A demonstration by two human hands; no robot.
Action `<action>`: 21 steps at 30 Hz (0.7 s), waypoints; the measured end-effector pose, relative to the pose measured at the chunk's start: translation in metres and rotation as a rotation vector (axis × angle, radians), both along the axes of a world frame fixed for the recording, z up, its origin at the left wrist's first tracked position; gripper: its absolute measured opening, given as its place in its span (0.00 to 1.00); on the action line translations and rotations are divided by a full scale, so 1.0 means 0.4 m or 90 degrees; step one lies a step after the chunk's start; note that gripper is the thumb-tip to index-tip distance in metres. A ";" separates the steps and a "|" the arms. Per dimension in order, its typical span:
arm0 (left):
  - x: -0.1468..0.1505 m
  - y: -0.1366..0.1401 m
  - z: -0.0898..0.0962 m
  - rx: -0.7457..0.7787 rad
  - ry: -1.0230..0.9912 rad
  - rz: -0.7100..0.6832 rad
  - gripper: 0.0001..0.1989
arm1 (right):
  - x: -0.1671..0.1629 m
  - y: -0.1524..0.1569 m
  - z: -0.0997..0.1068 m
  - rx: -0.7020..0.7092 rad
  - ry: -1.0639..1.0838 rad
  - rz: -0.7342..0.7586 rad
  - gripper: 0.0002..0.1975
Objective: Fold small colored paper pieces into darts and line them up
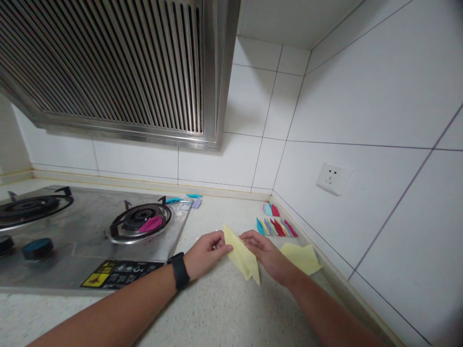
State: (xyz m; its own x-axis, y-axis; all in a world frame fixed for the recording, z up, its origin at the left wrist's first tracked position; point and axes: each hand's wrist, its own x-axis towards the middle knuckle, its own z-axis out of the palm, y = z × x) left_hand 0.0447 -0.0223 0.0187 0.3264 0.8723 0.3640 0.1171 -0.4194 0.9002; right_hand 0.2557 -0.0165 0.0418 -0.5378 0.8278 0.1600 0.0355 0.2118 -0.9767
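Observation:
A folded sheet of yellow paper (240,255) is held up between my two hands, above the pale speckled countertop (231,308). My left hand (208,253), with a black watch on its wrist, pinches the paper's left edge between thumb and fingers. On the other side, my right hand (265,253) grips the upper right edge. The paper has a point at the top and two overlapping flaps at the bottom. Beside my right hand lies another piece of yellow paper (302,258), partly covered by that hand and forearm.
Small folded papers in several colours (277,227) stand in rows near the right wall. A magenta folded paper (151,223) lies on the right burner of the gas stove (87,250). Blue and lilac folded pieces (196,203) lie behind it. The range hood (213,96) overhangs the stove.

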 end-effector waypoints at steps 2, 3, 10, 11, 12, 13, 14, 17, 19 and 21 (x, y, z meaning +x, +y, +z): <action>0.001 -0.002 0.001 -0.008 -0.008 -0.008 0.14 | 0.006 0.006 0.001 0.027 -0.016 -0.006 0.13; 0.001 -0.003 0.002 -0.013 -0.007 -0.014 0.14 | 0.014 0.011 0.005 0.050 -0.028 -0.017 0.12; 0.000 -0.011 0.001 -0.009 0.120 -0.035 0.15 | 0.164 0.037 0.119 0.422 -0.286 -0.233 0.11; 0.001 -0.012 0.001 -0.001 0.145 -0.038 0.15 | 0.190 0.038 0.134 0.459 -0.334 -0.245 0.11; 0.001 -0.013 0.000 0.005 0.169 -0.042 0.14 | 0.214 0.039 0.145 0.484 -0.383 -0.241 0.12; 0.002 -0.014 0.000 0.010 0.189 -0.046 0.13 | 0.235 0.040 0.152 0.499 -0.436 -0.229 0.12; 0.002 -0.015 -0.001 0.015 0.205 -0.050 0.12 | 0.252 0.041 0.155 0.507 -0.487 -0.216 0.12; 0.002 -0.015 -0.005 0.019 0.233 -0.067 0.11 | 0.282 0.043 0.154 0.473 -0.621 -0.193 0.13; 0.000 -0.014 -0.008 0.024 0.247 -0.081 0.12 | 0.290 0.042 0.152 0.424 -0.687 -0.184 0.13; -0.001 -0.013 -0.010 0.029 0.257 -0.089 0.12 | 0.295 0.040 0.152 0.385 -0.738 -0.186 0.13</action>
State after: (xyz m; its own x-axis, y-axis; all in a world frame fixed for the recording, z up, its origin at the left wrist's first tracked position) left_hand 0.0442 -0.0274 0.0148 0.5651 0.7951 0.2200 0.3956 -0.4952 0.7735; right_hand 0.3739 -0.0007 0.1027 -0.4287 0.8962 0.1143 0.8914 0.4402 -0.1080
